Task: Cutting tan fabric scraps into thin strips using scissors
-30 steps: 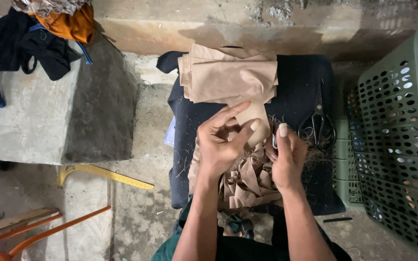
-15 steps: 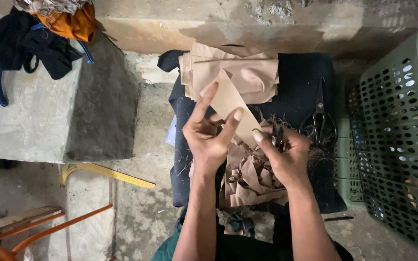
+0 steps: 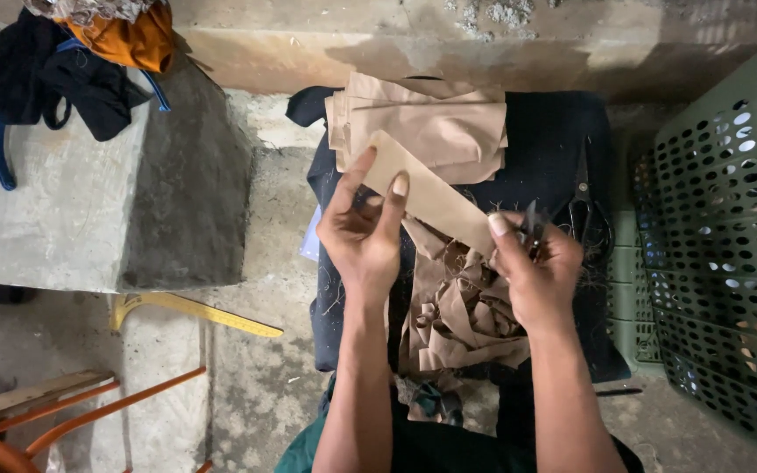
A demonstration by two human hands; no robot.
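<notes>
- Head view looks down at your two arms, which reach up from the bottom edge.
- Closest to you, by your green top, a small dark scrap point(image 3: 435, 398) lies at the near edge of a dark cloth point(image 3: 554, 131) spread out flat.
- Just past it sits a heap of tan scraps point(image 3: 462, 320), all crumpled and folded over each other on that cloth.
- Your right hand point(image 3: 532, 271) is over the right side of the heap. Its thumb presses down on the lower end of a tan strip point(image 3: 431, 197), and the fingers are curled shut around a small dark thing you cannot make out.
- Your left hand point(image 3: 363, 236) pinches the upper end of the same strip, thumb on top and fingers behind it, with one finger sticking up.
- So the strip is held in the air between both hands, slanting from upper left down to lower right.
- Beyond your hands, a pile of folded tan cloth point(image 3: 427, 131) rests at the far end of the dark cloth.
- Scissors point(image 3: 584, 206) lie on the dark cloth, just right of your right hand.
- On the right stands a green basket point(image 3: 729, 245) full of holes.
- On the left floor lies a yellow ruler point(image 3: 194, 308), and near the corner some orange chair legs point(image 3: 89, 420).
- Far off at top left, dark clothes point(image 3: 45, 74) and an orange cloth point(image 3: 133, 39) lie on a grey block point(image 3: 63, 219).
</notes>
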